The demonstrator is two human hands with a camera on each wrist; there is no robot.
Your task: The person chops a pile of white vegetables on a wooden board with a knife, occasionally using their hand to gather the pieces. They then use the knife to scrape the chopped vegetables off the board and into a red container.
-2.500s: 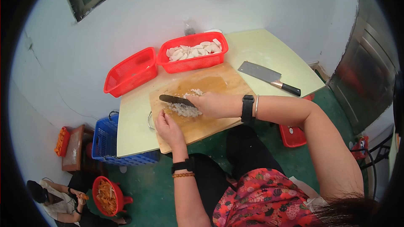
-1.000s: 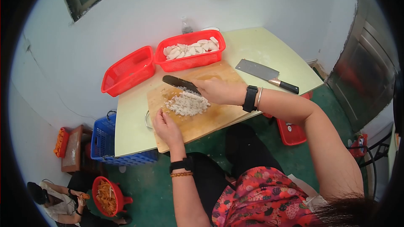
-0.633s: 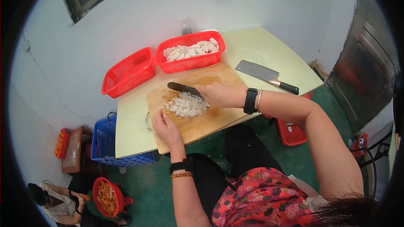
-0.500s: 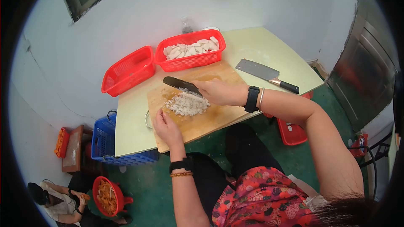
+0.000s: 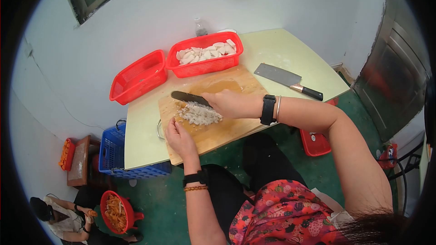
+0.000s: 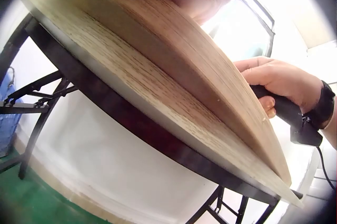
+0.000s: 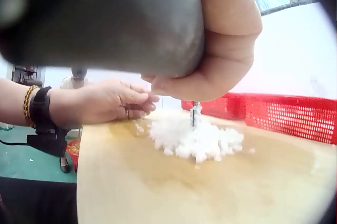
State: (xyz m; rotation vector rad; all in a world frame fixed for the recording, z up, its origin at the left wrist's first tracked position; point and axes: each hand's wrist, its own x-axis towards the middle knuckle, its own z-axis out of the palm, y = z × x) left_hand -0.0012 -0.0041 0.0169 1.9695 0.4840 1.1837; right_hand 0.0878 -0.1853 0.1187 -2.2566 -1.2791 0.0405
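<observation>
Chopped white pieces point(image 5: 200, 114) lie in a loose heap on the cutting board point(image 5: 211, 141), to the left of our right hand point(image 5: 232, 103) and a little nearer our body. That hand's grip is closed round the knife point(image 5: 190, 98) at its handle end; the blade runs leftward and slightly away from us, along the heap's far side, and the heap's long axis slants roughly the same way. Both hands are close to the heap, the right at its far right end, our left hand point(image 5: 181, 139) just off its near-left side with fingers loosely bent at the board's left edge, seemingly holding nothing. Beyond the blade, bare board leads to a red basket of white slices point(image 5: 206, 68), with another red basket point(image 5: 144, 87) farther left. Right of the grip and farther off, the cleaver point(image 5: 279, 75) lies flat on the bench point(image 5: 302, 47), its handle angled toward our right.
</observation>
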